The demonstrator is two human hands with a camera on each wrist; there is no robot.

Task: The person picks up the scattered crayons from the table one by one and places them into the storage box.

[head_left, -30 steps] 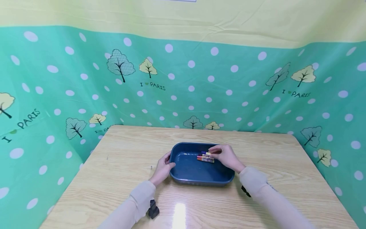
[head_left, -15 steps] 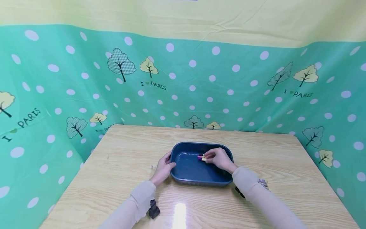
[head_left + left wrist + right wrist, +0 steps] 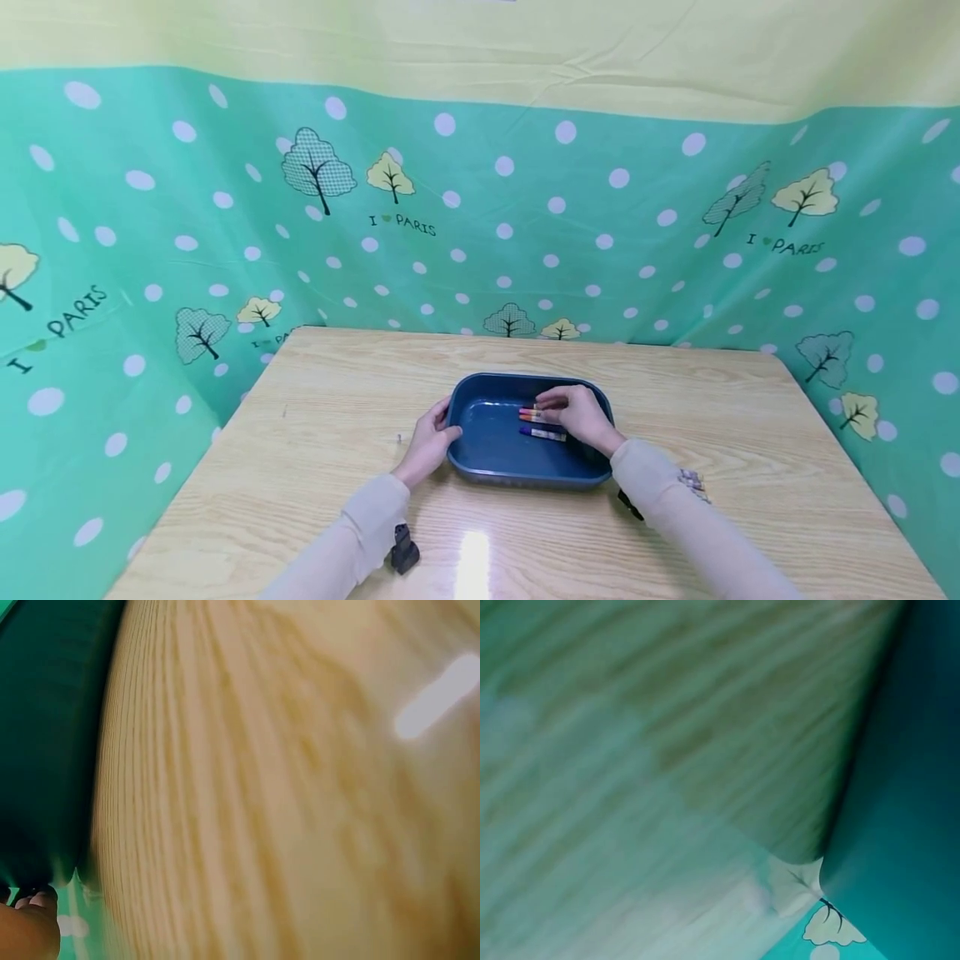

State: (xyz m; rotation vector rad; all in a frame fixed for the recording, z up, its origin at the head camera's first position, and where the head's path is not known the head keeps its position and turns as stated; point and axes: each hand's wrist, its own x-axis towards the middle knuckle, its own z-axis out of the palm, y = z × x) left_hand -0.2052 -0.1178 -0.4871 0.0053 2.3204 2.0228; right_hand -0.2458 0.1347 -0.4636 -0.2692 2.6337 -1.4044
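Note:
A dark blue rectangular tray (image 3: pixel 495 442) stands on the wooden table. My left hand (image 3: pixel 426 442) grips its left end, thumb over the rim and fingers against the outer wall. Inside the tray, a purple crayon (image 3: pixel 543 434) lies apart on the near side. Pink and orange crayons (image 3: pixel 529 415) lie behind it, with a dark one partly visible beyond. Over their right ends is my right hand (image 3: pixel 581 415), fingers bent and thumb lowered; whether it pinches one is hidden. In the left wrist view, fingers (image 3: pixel 37 907) touch the tray's underside edge.
Several pale-wrapped crayons (image 3: pixel 693 483) lie on the table (image 3: pixel 337 383) beside the right sleeve, partly covered by it. A patterned green and yellow curtain (image 3: pixel 480 208) hangs behind the table. The right wrist view shows mostly blurred tabletop and the tray's outer wall (image 3: pixel 907 825).
My right hand carried the purple crayon from the back of the group to the near side, let it go, and moved back over the other crayons. My left hand stayed on the tray.

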